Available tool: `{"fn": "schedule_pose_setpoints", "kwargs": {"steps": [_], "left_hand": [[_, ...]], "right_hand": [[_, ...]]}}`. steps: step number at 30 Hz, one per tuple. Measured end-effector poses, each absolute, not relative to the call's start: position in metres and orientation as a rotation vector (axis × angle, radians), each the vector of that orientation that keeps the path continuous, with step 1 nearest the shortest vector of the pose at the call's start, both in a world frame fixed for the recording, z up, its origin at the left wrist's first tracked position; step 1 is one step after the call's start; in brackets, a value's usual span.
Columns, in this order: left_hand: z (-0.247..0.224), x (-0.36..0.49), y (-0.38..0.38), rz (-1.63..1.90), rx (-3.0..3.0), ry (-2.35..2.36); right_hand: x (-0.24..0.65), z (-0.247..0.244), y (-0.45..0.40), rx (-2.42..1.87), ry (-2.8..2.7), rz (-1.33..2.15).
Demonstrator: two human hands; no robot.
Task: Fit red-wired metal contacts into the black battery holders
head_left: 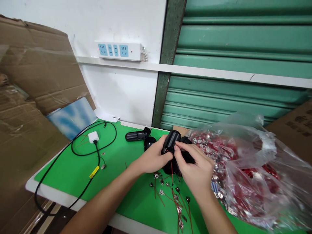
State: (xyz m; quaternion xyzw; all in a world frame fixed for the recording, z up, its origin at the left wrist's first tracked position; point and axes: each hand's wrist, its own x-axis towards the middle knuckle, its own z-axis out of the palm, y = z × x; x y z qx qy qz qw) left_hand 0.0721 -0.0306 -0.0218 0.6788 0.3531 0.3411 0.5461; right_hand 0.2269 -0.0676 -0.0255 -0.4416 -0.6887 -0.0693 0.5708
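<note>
My left hand (154, 157) is wrapped round a glossy black plastic casing (172, 140) with a rounded top, holding it tilted above the table. At the casing's right side, the thumb and fingers of my right hand (197, 164) pinch together; whatever is between their tips is too small to make out. A thin red wire (172, 170) hangs down from the casing. Below the hands lie several small metal contact pieces (161, 192) with red wires attached. More black casings lie behind, one elongated (135, 135) and one rounded (149, 142), partly hidden by my left hand.
On the right, a clear plastic bag (255, 175) overflows with metal contacts and red wires. A white adapter (93, 136) with a looped black cable sits on the green tabletop (114, 165). Cardboard (36, 74) stands left; a power strip (119, 51) is on the wall.
</note>
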Motion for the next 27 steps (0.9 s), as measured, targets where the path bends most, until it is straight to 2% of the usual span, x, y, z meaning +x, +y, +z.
{"fn": "schedule_pose_setpoints", "kwargs": {"steps": [8, 27], "left_hand": [[-0.0226, 0.0656, -0.0264, 0.834, 1.694, 0.795], [-0.0242, 0.0652, -0.0273, 0.793, 1.861, 0.839]], "right_hand": [[0.2307, -0.0277, -0.0655, -0.964, -1.853, -0.142], [0.2333, -0.0357, -0.0627, -1.015, -1.926, -0.452]]}}
